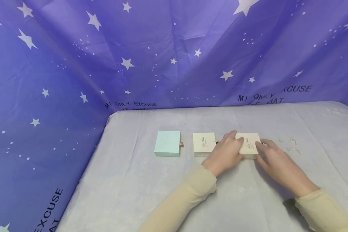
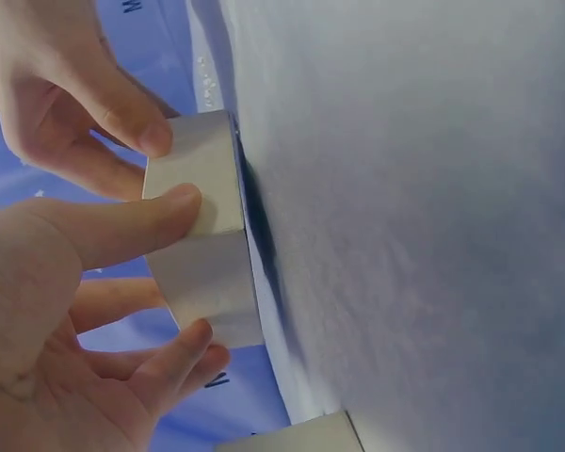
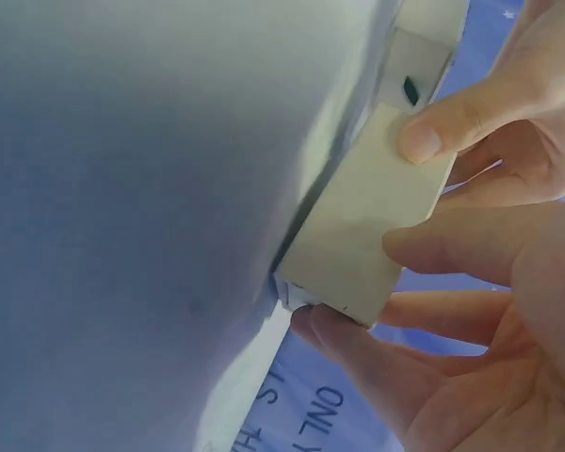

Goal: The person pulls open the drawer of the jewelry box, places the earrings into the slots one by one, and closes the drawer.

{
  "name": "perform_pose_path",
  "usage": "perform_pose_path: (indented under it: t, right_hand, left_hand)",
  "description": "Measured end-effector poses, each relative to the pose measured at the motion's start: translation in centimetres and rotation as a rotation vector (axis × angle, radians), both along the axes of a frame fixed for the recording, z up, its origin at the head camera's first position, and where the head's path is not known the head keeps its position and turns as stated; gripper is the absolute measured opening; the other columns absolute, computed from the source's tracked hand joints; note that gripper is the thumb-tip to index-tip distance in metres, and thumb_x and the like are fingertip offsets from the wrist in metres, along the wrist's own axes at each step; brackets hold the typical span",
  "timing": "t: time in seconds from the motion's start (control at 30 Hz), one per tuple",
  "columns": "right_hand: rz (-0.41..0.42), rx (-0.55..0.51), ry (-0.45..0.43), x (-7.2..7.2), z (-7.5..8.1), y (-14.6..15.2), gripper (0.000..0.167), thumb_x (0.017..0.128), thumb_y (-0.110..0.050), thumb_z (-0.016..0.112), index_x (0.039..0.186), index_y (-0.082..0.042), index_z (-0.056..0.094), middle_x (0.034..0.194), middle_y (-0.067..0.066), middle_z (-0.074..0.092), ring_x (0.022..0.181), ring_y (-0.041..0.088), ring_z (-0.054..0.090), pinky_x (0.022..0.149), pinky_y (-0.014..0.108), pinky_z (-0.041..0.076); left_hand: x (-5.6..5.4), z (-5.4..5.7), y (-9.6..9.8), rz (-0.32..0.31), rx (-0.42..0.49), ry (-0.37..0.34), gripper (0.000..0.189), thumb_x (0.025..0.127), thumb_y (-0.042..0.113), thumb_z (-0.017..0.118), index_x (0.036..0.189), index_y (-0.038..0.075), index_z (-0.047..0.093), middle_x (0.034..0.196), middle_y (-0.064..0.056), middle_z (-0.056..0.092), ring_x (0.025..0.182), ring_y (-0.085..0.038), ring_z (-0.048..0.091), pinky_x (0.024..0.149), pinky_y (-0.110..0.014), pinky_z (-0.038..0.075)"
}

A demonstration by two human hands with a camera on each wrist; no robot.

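Note:
A cream drawer-style gift box point(image 1: 249, 141) with dark printed lettering lies on the table between my two hands. My left hand point(image 1: 227, 150) holds its left part, the thumb point(image 2: 174, 215) on the near side wall and fingers at the left end. From the right, my right hand point(image 1: 282, 162) grips the same box, its thumb point(image 3: 419, 247) on that near wall. Fingertips point(image 3: 325, 325) of the right hand lie at the box's right end. Just left of my left hand sits a second cream box point(image 1: 203, 141), with a dark tab on its right side.
A mint-green box point(image 1: 167, 143) with a small brown tab stands further left. To the right of my right hand lie several small shiny pieces point(image 1: 294, 145), too small to make out. A pale cloth covers the table point(image 1: 110, 193); a purple star-printed curtain point(image 1: 162, 38) hangs behind it.

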State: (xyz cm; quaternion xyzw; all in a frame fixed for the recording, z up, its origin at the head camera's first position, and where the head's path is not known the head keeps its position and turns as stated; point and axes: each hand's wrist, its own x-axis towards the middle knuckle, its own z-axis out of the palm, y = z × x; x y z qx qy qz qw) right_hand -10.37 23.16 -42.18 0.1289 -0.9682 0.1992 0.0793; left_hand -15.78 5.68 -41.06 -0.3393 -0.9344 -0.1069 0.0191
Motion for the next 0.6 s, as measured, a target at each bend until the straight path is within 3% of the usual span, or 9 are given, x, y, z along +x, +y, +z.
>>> perform_pose_path:
  t: [0.33, 0.6]
  right_hand:
    - [0.011, -0.003, 0.027, 1.2, -0.1, -0.2, 0.050, 0.084, -0.002, 0.067, 0.126, 0.020, 0.052, 0.127, 0.041, 0.048, 0.106, 0.061, 0.053, 0.088, 0.068, 0.045]
    - [0.067, -0.001, 0.041, 1.4, 0.0, -0.8, 0.049, 0.084, -0.003, 0.068, 0.126, 0.018, 0.054, 0.127, 0.040, 0.050, 0.105, 0.059, 0.056, 0.086, 0.065, 0.048]
  left_hand:
    - [1.2, -0.1, -0.5, 0.004, 0.022, 0.009, 0.050, 0.086, 0.032, 0.076, 0.131, 0.013, 0.064, 0.143, -0.011, 0.053, 0.128, -0.021, 0.053, 0.104, -0.026, 0.046]
    - [2.0, -0.2, -1.8, 0.000, 0.019, 0.044, 0.047, 0.087, 0.033, 0.075, 0.127, 0.011, 0.066, 0.138, -0.012, 0.055, 0.123, -0.020, 0.056, 0.104, -0.026, 0.046]
